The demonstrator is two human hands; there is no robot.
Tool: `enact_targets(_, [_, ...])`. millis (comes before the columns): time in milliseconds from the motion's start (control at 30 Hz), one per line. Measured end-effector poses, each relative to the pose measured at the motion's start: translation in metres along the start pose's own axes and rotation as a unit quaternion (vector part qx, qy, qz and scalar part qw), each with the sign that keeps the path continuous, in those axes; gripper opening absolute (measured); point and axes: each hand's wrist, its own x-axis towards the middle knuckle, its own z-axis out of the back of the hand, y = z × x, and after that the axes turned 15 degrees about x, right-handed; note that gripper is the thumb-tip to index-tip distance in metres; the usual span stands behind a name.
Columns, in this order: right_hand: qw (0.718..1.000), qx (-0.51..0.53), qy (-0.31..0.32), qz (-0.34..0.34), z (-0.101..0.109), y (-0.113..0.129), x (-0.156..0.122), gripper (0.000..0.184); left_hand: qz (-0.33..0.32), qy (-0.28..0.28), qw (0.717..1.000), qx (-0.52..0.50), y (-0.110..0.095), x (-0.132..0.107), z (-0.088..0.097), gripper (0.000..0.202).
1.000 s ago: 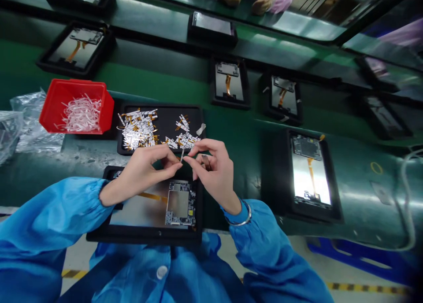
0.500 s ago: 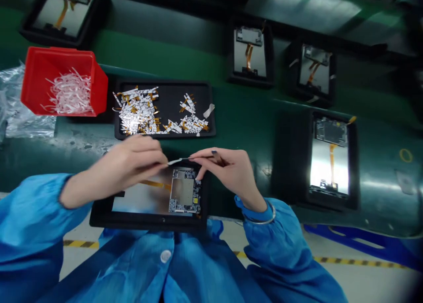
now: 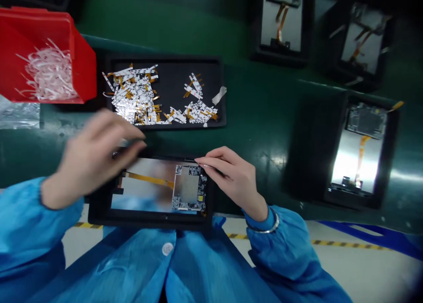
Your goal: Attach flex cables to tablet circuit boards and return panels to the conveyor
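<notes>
My left hand is a blur above the far edge of the black-framed panel, its fingers curled, with a small glint near them; I can't tell whether it grasps anything. My right hand reaches flat across to the top left corner of the circuit board, and its thumb and fingers come close together there, but I can't tell whether they pinch anything. The board sits on the panel, with an amber flex ribbon running from it across the silvery back. On the black tray just beyond the panel, a large heap of foil-backed strips with amber tails remains, and a smaller cluster of strips lies to its right. That much stock is left, while a nest of white backing strips has gathered in the red plastic bin. Finished-looking panels lie along the green conveyor belt, each with a board and an amber ribbon. I can read no brand, label or writing on anything here; the board's markings are too small to make out.
</notes>
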Motion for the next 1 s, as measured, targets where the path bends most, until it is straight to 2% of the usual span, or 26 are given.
enact_targets(67, [1.0, -0.024, 0.012, 0.005, 0.0, 0.0, 0.001, 0.021, -0.103, 0.027, 0.994, 0.022, -0.02, 0.0, -0.02, 0.016])
enact_targets(100, [0.999, -0.036, 0.019, 0.006, 0.0, 0.0, 0.002, 0.021, -0.134, 0.042, 0.99, 0.017, -0.027, 0.0, -0.029, 0.018])
enact_targets(167, [0.998, -0.055, 0.031, 0.011, -0.002, 0.001, 0.003, 0.02, -0.138, 0.061, 0.988, -0.017, -0.034, 0.0, -0.041, 0.021])
enact_targets(267, [0.996, -0.076, 0.044, 0.019, -0.003, 0.001, 0.003, 0.021, -0.124, 0.057, 0.991, -0.014, -0.034, 0.0, -0.05, 0.025])
enact_targets(400, [0.994, -0.09, 0.063, 0.006, 0.0, 0.001, 0.004, 0.022, -0.155, 0.071, 0.985, 0.036, -0.031, 0.0, -0.052, 0.035])
enact_targets(533, [0.994, -0.084, 0.067, -0.006, 0.005, 0.0, 0.005, 0.022, -0.143, 0.1, 0.984, 0.029, -0.031, -0.001, -0.049, 0.038])
enact_targets(700, [0.999, -0.02, 0.029, 0.007, 0.004, -0.004, 0.005, 0.019, -0.094, 0.071, 0.993, -0.029, -0.031, -0.002, -0.048, 0.028])
enact_targets(900, [0.999, -0.022, 0.012, 0.021, 0.0, -0.005, 0.003, 0.018, -0.135, 0.071, 0.988, 0.014, -0.033, -0.003, -0.048, 0.024])
enact_targets(1000, [0.999, -0.032, 0.005, 0.028, -0.003, -0.004, 0.003, 0.017, -0.135, 0.08, 0.988, 0.009, -0.034, 0.0, -0.048, 0.024])
